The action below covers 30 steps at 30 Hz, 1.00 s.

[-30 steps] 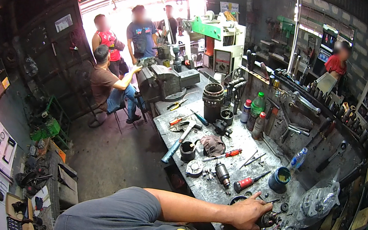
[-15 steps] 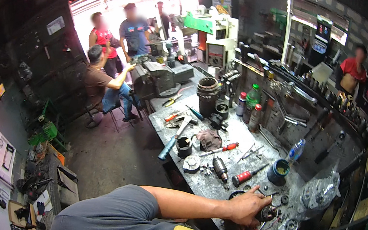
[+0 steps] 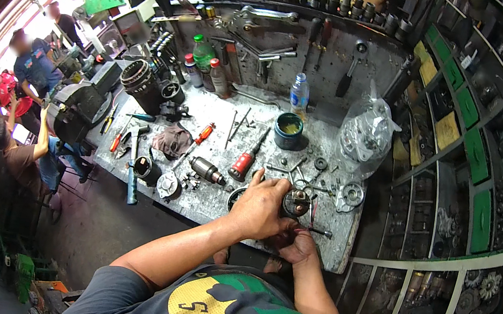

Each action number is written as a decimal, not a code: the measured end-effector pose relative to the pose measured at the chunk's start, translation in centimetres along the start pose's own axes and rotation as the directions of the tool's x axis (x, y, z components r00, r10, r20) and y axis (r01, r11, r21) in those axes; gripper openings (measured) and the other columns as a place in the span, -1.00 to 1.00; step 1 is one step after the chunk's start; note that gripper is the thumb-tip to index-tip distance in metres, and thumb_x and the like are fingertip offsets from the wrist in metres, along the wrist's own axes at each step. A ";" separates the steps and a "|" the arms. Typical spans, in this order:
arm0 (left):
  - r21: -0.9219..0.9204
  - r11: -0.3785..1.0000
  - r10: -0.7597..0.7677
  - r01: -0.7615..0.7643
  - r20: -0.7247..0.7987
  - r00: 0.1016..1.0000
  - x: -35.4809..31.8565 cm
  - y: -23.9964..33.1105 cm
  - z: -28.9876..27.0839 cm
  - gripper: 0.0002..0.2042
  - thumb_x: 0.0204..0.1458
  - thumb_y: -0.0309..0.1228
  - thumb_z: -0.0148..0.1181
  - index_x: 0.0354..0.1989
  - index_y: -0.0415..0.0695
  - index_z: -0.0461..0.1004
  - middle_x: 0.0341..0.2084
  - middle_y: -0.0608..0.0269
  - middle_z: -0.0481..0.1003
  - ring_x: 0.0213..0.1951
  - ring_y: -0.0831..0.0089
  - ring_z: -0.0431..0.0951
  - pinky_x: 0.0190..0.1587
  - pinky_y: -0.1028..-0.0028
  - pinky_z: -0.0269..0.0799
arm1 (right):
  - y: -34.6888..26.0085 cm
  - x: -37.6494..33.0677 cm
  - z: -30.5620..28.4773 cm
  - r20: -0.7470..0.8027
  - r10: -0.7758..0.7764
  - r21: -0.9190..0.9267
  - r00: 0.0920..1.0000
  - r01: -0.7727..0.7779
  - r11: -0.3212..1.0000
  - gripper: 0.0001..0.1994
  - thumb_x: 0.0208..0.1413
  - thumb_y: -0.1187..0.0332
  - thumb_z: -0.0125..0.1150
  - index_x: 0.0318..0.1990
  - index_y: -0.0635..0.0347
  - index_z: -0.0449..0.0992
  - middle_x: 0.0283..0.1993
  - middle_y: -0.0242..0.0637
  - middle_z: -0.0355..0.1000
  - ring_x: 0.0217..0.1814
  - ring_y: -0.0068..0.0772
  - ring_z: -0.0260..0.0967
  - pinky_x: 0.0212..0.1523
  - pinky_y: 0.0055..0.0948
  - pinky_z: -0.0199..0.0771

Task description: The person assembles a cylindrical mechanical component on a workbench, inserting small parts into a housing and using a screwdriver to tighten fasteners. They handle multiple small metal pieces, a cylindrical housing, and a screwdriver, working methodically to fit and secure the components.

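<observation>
On the workbench [image 3: 212, 200], left hand [image 3: 260, 208] and right hand [image 3: 297, 243] clamp a metal part [image 3: 297, 202] near a grease-filled green tub [image 3: 288, 130].

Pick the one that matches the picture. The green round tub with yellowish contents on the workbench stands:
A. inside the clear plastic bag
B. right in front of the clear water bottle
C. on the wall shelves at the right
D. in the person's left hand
B: the green tub sits open on the workbench, just nearer the person than the clear water bottle, left of the plastic bag and apart from both hands.
</observation>
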<state>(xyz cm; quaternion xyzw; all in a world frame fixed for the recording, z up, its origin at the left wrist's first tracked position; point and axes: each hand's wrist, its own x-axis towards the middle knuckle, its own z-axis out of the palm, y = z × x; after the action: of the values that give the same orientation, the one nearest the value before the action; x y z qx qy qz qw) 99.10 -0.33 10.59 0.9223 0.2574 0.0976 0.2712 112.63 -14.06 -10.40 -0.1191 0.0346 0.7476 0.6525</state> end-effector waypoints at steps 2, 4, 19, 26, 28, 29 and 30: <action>0.007 1.000 0.019 -0.018 -0.026 0.999 0.1 0.0 0.0 -0.31 -0.04 -0.08 0.61 0.11 -0.23 0.38 -0.05 -0.11 0.60 0.20 -0.15 0.60 0.62 -0.21 0.00 | 0.0 0.0 0.1 0.047 0.017 -0.011 0.999 -0.016 1.000 -0.64 0.32 0.26 0.13 0.02 0.35 0.70 0.01 -0.03 0.71 0.07 -0.05 0.67 0.23 -0.08 0.67; -0.007 1.000 0.029 -0.030 -0.051 0.998 0.1 -0.1 0.2 -0.31 -0.03 -0.06 0.60 0.11 -0.23 0.38 -0.05 -0.11 0.59 0.21 -0.14 0.59 0.63 -0.20 -0.01 | -0.2 0.0 0.0 0.062 0.013 -0.012 0.998 -0.013 1.000 -0.64 0.35 0.24 0.14 0.02 0.34 0.70 -0.01 -0.06 0.71 0.03 -0.10 0.67 0.15 -0.15 0.69; -0.025 1.000 0.000 -0.001 -0.017 1.000 0.2 -0.1 0.0 -0.31 -0.06 -0.03 0.61 0.14 -0.19 0.48 0.02 -0.07 0.61 0.27 -0.05 0.57 0.64 -0.17 -0.02 | -7.9 -1.8 6.3 -0.250 -0.235 -0.874 0.939 -0.114 0.473 -0.74 0.36 0.42 0.37 0.14 0.22 0.72 -0.03 -0.29 0.71 -0.06 -0.40 0.62 -0.01 -0.35 0.64; -0.028 0.999 0.038 -0.040 -0.063 0.997 0.3 -0.3 0.3 -0.40 -0.05 -0.12 0.57 0.06 -0.16 0.43 -0.09 -0.02 0.62 0.23 -0.03 0.59 0.58 -0.27 0.05 | -16.7 12.2 17.1 0.345 -0.109 -0.820 0.932 0.243 -0.518 -0.73 0.31 0.37 0.38 0.09 0.26 0.72 -0.03 -0.07 0.72 0.00 -0.17 0.67 0.06 -0.19 0.64; -0.064 0.997 0.038 -0.041 -0.047 0.998 0.3 -0.4 0.4 -0.40 -0.05 -0.12 0.58 0.08 -0.16 0.45 -0.09 -0.01 0.62 0.23 -0.02 0.59 0.59 -0.27 0.05 | -14.6 19.7 18.0 0.358 0.043 -0.651 0.933 0.282 -0.704 -0.74 0.28 0.33 0.35 0.06 0.18 0.75 0.02 0.04 0.70 0.10 -0.01 0.68 0.12 -0.09 0.65; -0.044 0.997 0.053 -0.056 -0.055 0.997 0.3 -0.5 0.4 -0.39 -0.05 -0.12 0.58 0.09 -0.16 0.46 -0.08 -0.01 0.63 0.24 -0.01 0.59 0.59 -0.27 0.05 | -13.4 23.2 18.0 0.415 0.116 -0.546 0.903 0.349 -0.762 -0.75 0.28 0.32 0.32 0.03 0.14 0.77 0.03 0.06 0.70 0.14 0.04 0.68 0.14 -0.05 0.66; -0.047 0.997 0.056 -0.058 -0.055 0.997 0.3 -0.6 0.4 -0.34 -0.08 -0.09 0.61 0.13 -0.16 0.47 -0.06 0.00 0.64 0.25 0.01 0.58 0.59 -0.29 0.04 | -12.2 26.5 17.8 0.297 0.151 -0.401 0.943 0.267 -0.877 -0.77 0.21 0.37 0.32 -0.04 0.15 0.77 0.02 -0.01 0.71 0.13 0.04 0.68 0.14 -0.05 0.67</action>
<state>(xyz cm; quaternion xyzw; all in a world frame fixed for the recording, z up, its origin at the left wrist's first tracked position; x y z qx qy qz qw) 99.22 0.07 9.94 0.9195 0.2357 0.1360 0.2836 119.12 17.09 2.18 -0.5762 -0.7963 0.1285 0.1320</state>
